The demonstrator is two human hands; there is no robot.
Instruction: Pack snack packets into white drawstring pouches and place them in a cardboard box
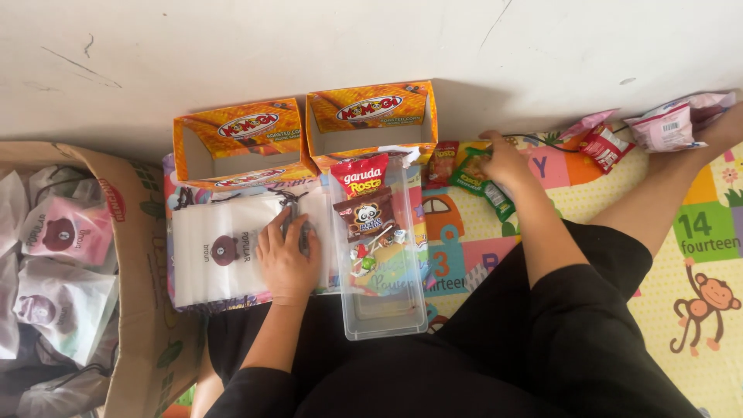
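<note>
**Left hand on pouch stack, right hand at snack packets**

Left hand (288, 251): flat, palm down on the stack of white drawstring pouches (224, 248), fingers spread and pointing away from the person. Grip wide open, nothing held; just pressing the top pouch near its right edge.

Right hand (505, 161): reached out to the green snack packets (484, 182) on the play mat (689, 232). Fingers curled over the packets, touching them; can't tell whether the grip has actually closed on one.

Clear plastic bin (383, 298) sits between the two arms, just beside the pouch stack. Inside: a red snack bag (361, 175), a brown panda-print packet (364, 217) and small sweets below it.

Two orange display boxes (306, 128) stand open against the wall, behind the pouches and bin. Cardboard box (147, 255) at far left holds filled pouches. More packets (669, 122) lie well apart on the mat, top right.
</note>
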